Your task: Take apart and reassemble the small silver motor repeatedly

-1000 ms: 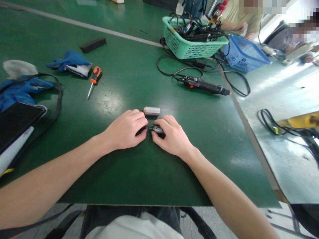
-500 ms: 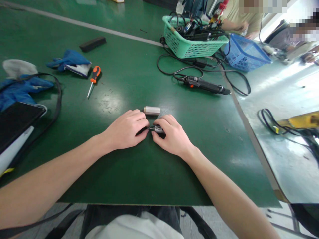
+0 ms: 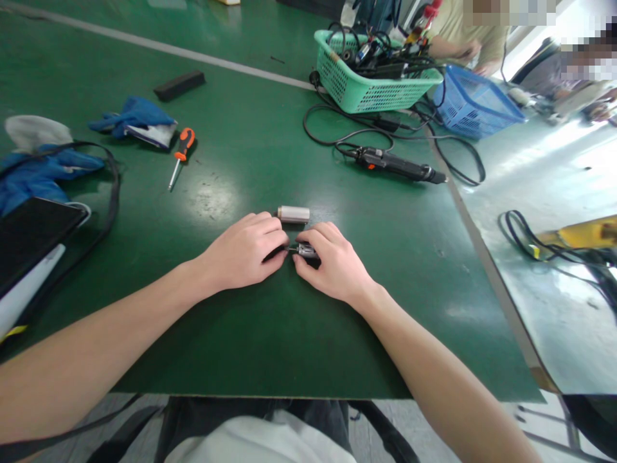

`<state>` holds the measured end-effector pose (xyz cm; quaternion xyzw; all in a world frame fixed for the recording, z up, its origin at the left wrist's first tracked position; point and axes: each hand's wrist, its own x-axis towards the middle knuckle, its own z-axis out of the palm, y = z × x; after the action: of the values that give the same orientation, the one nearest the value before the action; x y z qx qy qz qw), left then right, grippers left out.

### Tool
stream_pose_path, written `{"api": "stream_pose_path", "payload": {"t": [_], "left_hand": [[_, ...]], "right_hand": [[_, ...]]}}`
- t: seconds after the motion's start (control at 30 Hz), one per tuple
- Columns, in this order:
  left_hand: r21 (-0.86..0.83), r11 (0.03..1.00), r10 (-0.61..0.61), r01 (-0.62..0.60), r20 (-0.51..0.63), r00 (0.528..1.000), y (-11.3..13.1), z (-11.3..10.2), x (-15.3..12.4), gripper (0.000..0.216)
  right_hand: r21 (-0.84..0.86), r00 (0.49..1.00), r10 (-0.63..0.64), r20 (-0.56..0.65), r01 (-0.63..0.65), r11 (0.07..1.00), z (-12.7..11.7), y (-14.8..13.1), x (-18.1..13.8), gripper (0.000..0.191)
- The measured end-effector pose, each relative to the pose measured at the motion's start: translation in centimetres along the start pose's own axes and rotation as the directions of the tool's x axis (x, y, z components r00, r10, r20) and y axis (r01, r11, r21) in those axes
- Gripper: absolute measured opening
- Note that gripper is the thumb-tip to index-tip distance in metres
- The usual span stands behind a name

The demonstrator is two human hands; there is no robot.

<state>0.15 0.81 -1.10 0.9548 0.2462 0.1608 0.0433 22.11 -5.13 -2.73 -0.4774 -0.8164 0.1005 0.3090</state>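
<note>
On the green table (image 3: 270, 347), my right hand (image 3: 332, 260) is closed around a small silver and dark cylindrical part (image 3: 306, 251) with a thin tip pointing left. Most of that part is covered by the fingers and palm. My left hand (image 3: 253, 251) faces it, thumb and fingertips pinched together at the thin tip. What those fingers grip is too small and hidden to make out. Just beyond both hands lies a silver metal cylinder (image 3: 294, 215) on its side, with a brass-coloured left end; neither hand holds it.
Left of the hands lie an orange-black screwdriver (image 3: 181, 157), blue gloves (image 3: 139, 119), a dark block (image 3: 180, 85) and a black phone-like slab (image 3: 38, 235). To the right are a corded electric screwdriver (image 3: 398, 166), a green basket (image 3: 376, 94), a blue basket (image 3: 475, 106) and a yellow tool (image 3: 583, 233). Another person sits beyond.
</note>
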Motion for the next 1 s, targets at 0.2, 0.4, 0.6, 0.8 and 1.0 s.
{"api": "stream_pose_path", "payload": {"t": [0.2,0.4,0.6,0.8,1.0], "left_hand": [[-0.007,1.000,0.001,-0.001,-0.002,1.000,0.0,0.0,0.0,0.019],[-0.012,1.000,0.002,-0.002,-0.001,1.000,0.1,-0.1,0.0,0.019],[-0.014,1.000,0.004,-0.004,0.010,1.000,0.1,-0.1,0.1,0.018],[-0.002,1.000,-0.020,0.020,0.030,0.999,-0.1,-0.1,0.1,0.023],[-0.007,0.999,-0.046,0.046,0.043,0.998,-0.2,-0.1,0.2,0.027]], "right_hand": [[0.005,1.000,-0.004,-0.003,0.004,1.000,-0.1,-0.1,0.1,0.014],[-0.004,1.000,0.000,0.004,0.000,1.000,-0.2,-0.1,0.1,0.014],[-0.011,1.000,-0.001,0.002,0.001,1.000,-0.1,-0.1,0.1,0.014],[-0.038,0.994,-0.079,0.078,0.083,0.996,-0.8,-0.4,0.1,0.021],[-0.182,0.950,-0.113,0.290,0.171,0.968,-2.4,-1.1,0.6,0.027]]}}
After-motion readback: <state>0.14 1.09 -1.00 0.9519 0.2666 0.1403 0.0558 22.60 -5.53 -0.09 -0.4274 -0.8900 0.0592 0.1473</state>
